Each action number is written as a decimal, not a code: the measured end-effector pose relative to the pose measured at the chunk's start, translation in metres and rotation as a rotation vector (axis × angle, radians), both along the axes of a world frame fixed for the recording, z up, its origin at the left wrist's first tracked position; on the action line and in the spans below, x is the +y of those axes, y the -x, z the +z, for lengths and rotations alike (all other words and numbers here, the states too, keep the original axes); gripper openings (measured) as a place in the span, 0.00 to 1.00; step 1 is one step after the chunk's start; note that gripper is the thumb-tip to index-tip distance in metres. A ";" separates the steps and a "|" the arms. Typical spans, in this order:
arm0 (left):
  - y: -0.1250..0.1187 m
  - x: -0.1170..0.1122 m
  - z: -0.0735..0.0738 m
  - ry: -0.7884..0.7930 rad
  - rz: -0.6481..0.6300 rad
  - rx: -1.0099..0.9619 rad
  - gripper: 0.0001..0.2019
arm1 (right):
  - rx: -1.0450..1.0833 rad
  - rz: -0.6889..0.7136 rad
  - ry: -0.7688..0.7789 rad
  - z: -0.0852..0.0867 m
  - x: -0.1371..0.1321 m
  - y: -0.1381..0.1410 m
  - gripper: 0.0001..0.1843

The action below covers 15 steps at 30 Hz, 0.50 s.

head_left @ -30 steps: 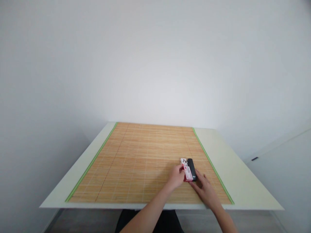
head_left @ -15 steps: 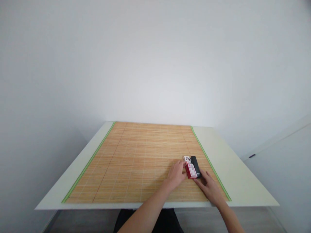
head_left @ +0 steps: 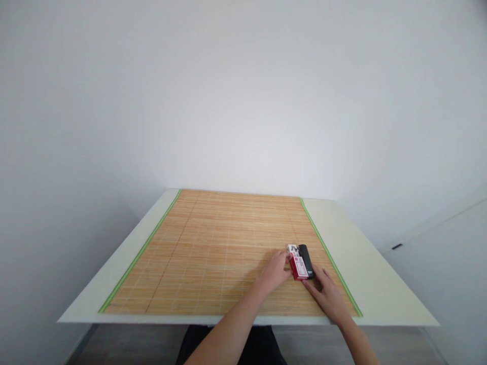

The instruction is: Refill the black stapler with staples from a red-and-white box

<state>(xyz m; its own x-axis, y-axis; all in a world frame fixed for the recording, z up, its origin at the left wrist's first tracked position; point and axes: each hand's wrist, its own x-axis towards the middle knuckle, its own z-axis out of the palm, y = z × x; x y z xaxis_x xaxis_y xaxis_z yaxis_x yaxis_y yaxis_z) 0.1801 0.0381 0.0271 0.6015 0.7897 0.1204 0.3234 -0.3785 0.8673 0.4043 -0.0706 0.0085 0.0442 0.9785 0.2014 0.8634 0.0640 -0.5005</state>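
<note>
A small red box with a white label lies on the bamboo mat, right of centre. Behind it is a white box with dark print, and a black stapler lies along their right side. My left hand is at the left side of the boxes, thumb and fingers apart, fingertips against or very near them. From the near right, my right hand reaches in with its thumb by the red box's near end and its fingers beside the stapler's near end.
The bamboo mat with green edging covers most of the white table. A pale wall rises behind the table's far edge. At the right is a white panel with a small dark handle.
The head view has shifted very slightly. Both hands, the boxes and the stapler keep nearly the same places.
</note>
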 end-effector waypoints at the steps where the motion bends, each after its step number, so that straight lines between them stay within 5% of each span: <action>1: -0.001 0.001 0.000 -0.003 -0.001 -0.003 0.23 | -0.003 0.001 -0.008 0.000 0.000 0.000 0.35; 8: 0.023 0.000 0.007 -0.052 0.058 0.031 0.19 | 0.067 -0.068 -0.020 0.004 0.001 0.008 0.38; 12: 0.087 -0.002 0.012 -0.113 0.160 0.074 0.19 | 0.131 -0.110 -0.031 0.013 -0.007 0.007 0.39; 15: 0.150 -0.003 0.009 -0.214 0.296 0.175 0.19 | 0.149 -0.197 -0.202 0.019 -0.023 0.015 0.36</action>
